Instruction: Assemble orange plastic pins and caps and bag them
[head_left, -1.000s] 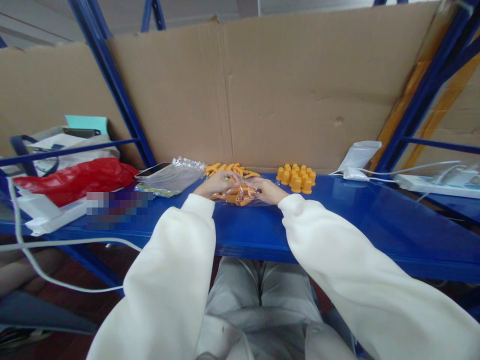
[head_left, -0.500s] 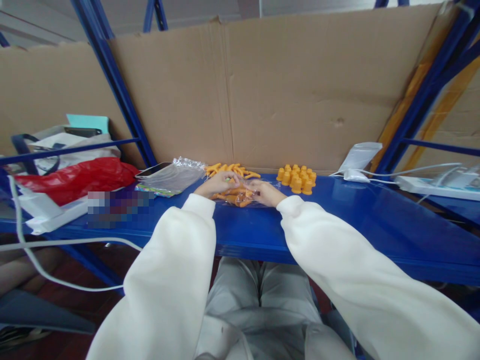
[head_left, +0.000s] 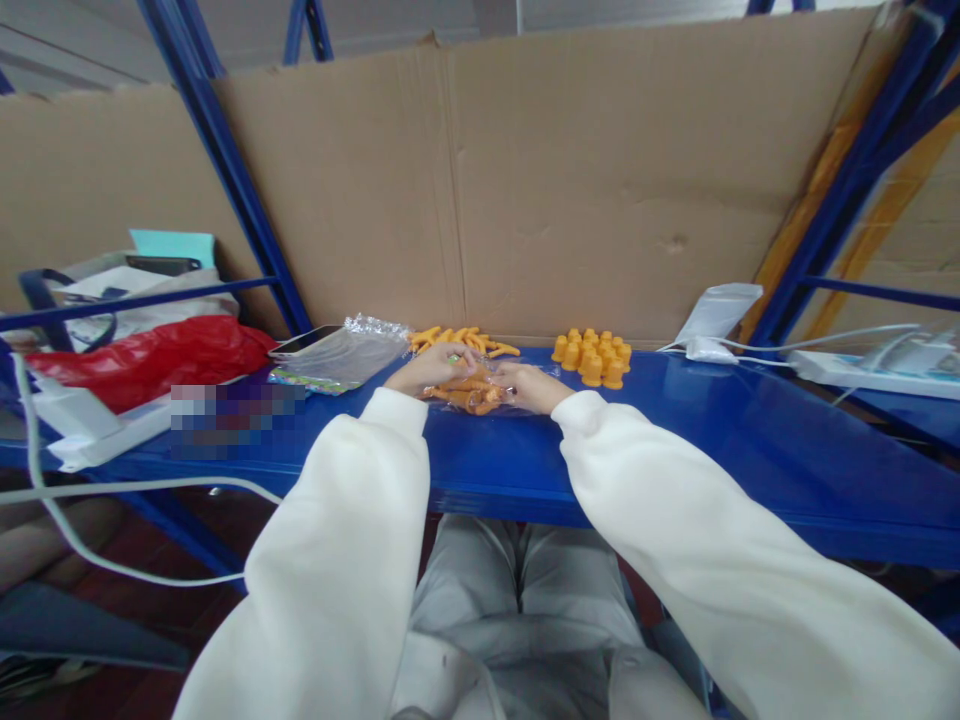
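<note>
My left hand (head_left: 426,369) and my right hand (head_left: 529,385) meet over a small clear plastic bag of orange pieces (head_left: 471,395) lying on the blue shelf (head_left: 675,440). Both hands have their fingers pinched on the bag's top edge. Just behind the hands lies a loose heap of thin orange sticks (head_left: 461,338). A cluster of several small orange cups (head_left: 592,356) stands to the right of it. My white sleeves cover both arms up to the wrists.
A stack of clear bags (head_left: 341,350) lies left of the hands, with a red plastic bag (head_left: 150,358) and a white power adapter (head_left: 71,415) farther left. A white packet (head_left: 716,312), cables and a power strip (head_left: 870,370) sit at the right. Cardboard (head_left: 600,180) backs the shelf.
Both hands stay on the bag; the fingers have shifted slightly along its top edge. Nothing else has moved.
</note>
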